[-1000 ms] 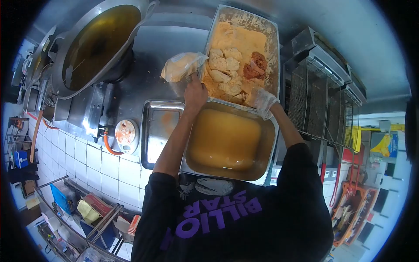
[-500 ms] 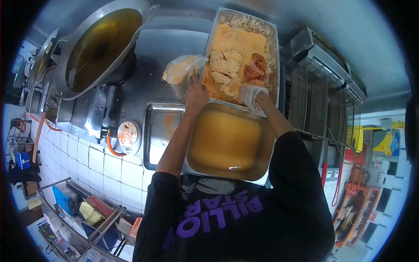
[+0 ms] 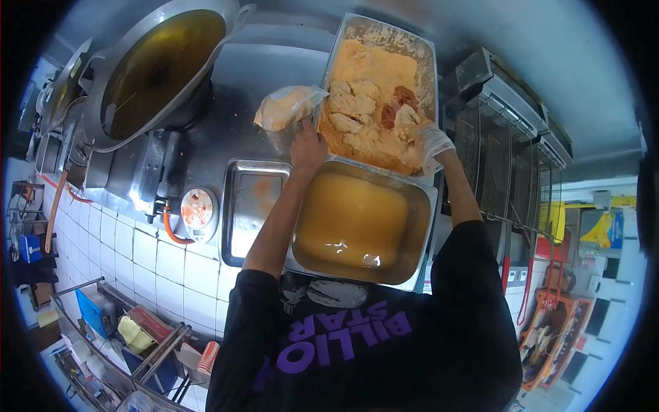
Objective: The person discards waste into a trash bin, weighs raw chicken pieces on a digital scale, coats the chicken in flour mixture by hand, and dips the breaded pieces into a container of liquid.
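Note:
A metal tray of orange-yellow flour holds coated pieces on its left and dark red raw meat on its right. My right hand, in a clear plastic glove, is in the tray's lower right, its fingers around a floured piece. My left hand is bare at the tray's left edge, below a plastic bag of flour-coloured stuff; its fingers are partly hidden. Directly below the flour tray sits a deep pan of yellow liquid.
A large wok of oil stands at upper left. Left of the pan are a shallow steel tray and a scale. Wire racks hang at right. Shelving with boxes stands at lower left.
My right hand moved left, then back right and slightly up within the flour tray. A floured piece now shows at its fingers, partly over the red meat. My left hand stays in place.

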